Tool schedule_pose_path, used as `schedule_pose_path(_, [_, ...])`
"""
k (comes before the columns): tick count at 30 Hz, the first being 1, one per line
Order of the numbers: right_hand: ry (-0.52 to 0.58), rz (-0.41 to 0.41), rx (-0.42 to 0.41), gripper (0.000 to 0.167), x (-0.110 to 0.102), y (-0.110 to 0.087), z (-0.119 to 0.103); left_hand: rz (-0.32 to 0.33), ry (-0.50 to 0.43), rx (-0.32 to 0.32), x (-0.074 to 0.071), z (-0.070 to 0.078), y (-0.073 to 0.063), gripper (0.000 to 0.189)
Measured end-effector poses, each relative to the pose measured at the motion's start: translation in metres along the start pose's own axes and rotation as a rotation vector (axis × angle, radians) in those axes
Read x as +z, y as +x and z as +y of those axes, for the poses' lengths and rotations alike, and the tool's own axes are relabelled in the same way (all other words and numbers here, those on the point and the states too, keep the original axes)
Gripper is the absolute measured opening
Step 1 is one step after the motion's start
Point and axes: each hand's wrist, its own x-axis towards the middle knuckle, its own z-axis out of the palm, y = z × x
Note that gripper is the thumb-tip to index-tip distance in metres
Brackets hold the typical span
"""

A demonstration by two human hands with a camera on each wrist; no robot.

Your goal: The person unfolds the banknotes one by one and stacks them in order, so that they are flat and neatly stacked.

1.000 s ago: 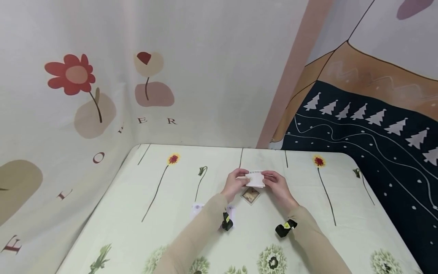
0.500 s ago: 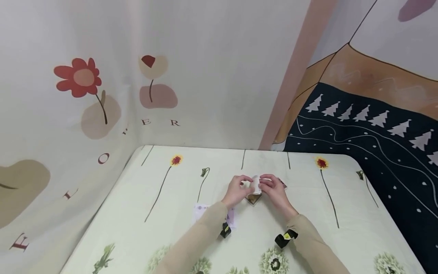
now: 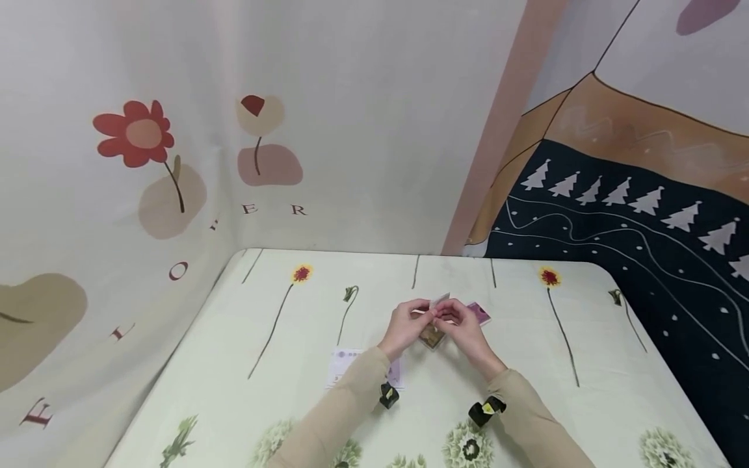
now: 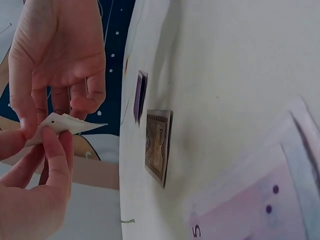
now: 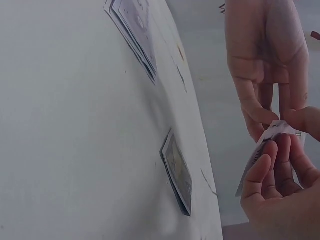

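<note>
Nearest the wearer, two beige sleeves (image 3: 333,416) cross the pale flowered tablecloth (image 3: 281,416), each with a black wrist camera (image 3: 487,409). By the left forearm, and partly hidden under it, lie lavender printed notes (image 3: 342,365). Layered edges show in the right wrist view; whether any of them is folded cannot be confirmed.

Farther out, a brown note packet (image 3: 432,337) lies on the cloth just below the hands, turned cornerwise, with layered, folded-looking edges. Over it, the left hand (image 3: 402,328) pinches a small folded paper (image 4: 75,124) between thumb and fingers. The right hand (image 3: 470,330) pinches the same paper with its thumb and bent fingertips. The paper is held clear of the table, tilted, its layers parted at one end.

Beyond the right hand lies a purple note packet (image 3: 480,313), near the brown one but apart from it.

Assessment of progress: the brown and purple packets appear folded and set down. The held paper is judged partly done: creased, but not yet pressed flat or laid on the cloth. Whether the lavender notes remain to be folded cannot be determined.

At the back, a pale curtain (image 3: 363,130) with flower prints meets a navy cloth (image 3: 614,260) printed with white trees.
</note>
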Motion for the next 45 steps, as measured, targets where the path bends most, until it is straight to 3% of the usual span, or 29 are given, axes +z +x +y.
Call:
schedule_pose_path(2, [0.0,-0.003,-0.023,0.021,0.0,-0.002,-0.002,-0.004,0.005,0.0,-0.002,0.009,-0.005,0.024])
schedule_pose_path(6, [-0.01,-0.016,-0.072,0.021,0.002,-0.006,-0.008,0.01,-0.017,0.004,-0.004,0.012,-0.008,0.025])
schedule_pose_path(15, [-0.034,0.007,-0.031,0.023,0.006,-0.013,-0.013,0.069,-0.09,0.03,-0.006,0.006,-0.01,0.018])
schedule_pose_path(22, [0.021,0.011,-0.072,0.023,0.008,-0.015,-0.011,0.104,-0.138,0.082,-0.005,0.001,-0.009,0.017])
schedule_pose_path(29, [0.065,0.039,-0.096,0.024,0.007,-0.007,0.014,0.168,-0.126,0.101,-0.009,-0.005,-0.009,0.027])
schedule_pose_path(35, [0.052,0.073,-0.106,0.032,0.009,-0.007,0.018,0.206,-0.09,0.084,-0.016,-0.009,-0.012,0.033])
schedule_pose_path(39, [0.04,0.104,-0.091,0.038,0.009,-0.008,0.018,0.234,-0.059,0.101,-0.021,-0.014,-0.012,0.027])
schedule_pose_path(45, [-0.019,0.177,-0.155,0.032,0.008,-0.014,0.005,0.288,-0.054,0.103,-0.032,-0.037,-0.003,0.027])
